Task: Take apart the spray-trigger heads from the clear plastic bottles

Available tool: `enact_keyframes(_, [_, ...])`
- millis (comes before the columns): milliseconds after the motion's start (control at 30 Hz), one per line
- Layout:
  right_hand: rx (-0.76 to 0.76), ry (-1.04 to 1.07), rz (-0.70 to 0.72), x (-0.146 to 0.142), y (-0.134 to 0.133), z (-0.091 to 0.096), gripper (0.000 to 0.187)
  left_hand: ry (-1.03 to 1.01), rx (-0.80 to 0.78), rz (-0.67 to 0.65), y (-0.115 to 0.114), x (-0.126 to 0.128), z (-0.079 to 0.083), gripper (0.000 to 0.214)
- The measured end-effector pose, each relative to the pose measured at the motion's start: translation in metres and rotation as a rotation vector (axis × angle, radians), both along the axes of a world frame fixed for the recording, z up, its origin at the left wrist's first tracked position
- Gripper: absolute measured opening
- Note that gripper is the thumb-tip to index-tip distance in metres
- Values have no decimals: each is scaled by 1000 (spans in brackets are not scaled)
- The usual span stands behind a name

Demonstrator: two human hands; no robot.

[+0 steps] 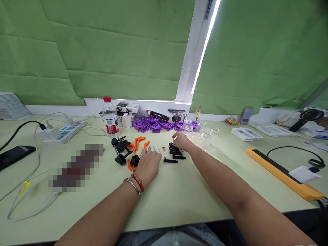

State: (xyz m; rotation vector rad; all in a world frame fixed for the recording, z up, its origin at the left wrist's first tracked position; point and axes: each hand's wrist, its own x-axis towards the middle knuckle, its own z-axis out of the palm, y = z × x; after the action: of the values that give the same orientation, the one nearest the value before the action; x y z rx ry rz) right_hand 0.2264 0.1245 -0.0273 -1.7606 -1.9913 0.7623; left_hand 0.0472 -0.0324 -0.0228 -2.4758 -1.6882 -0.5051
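Note:
My left hand (pixel 148 166) rests low on the table with its fingers curled together, and whatever is in them is hidden. Close to its fingertips lie thin metal pins (pixel 149 148), and beside it is a black knob part (pixel 134 160). Orange curved hooks (pixel 138 142) lie just beyond that hand. Over the far end of a pile of black rods (pixel 175 151) is my right hand (pixel 182 140), its fingers bent in a pinch; I cannot make out what they hold. One black rod (pixel 170 160) lies apart, nearer to me. Small brass-coloured pieces (pixel 163 148) sit between the hands.
Purple plastic parts (pixel 155 124) line the back, with clear plastic rings (pixel 205 135) to their right. At the back left stand a water bottle (pixel 110 119) and small boxes (pixel 127 107). Black clamp parts (pixel 120 148) lie left; an orange power strip (pixel 279 172) lies right.

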Motion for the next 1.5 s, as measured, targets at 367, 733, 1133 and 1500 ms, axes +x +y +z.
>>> enact_keyframes(367, [234,17,66,2,-8,-21,27,17,-8,-2,1,-1,-2,23])
enact_keyframes(733, [264,92,103,8,-27,7,24,3,-23,-3,-2,-1,3,27])
enact_keyframes(1133, [128,-258,51,60,-52,0,27,-55,-7,9,2,-5,5,26])
enact_keyframes(1500, [196,-91,52,57,-52,-5,23,-80,-88,452,2,-58,48,30])
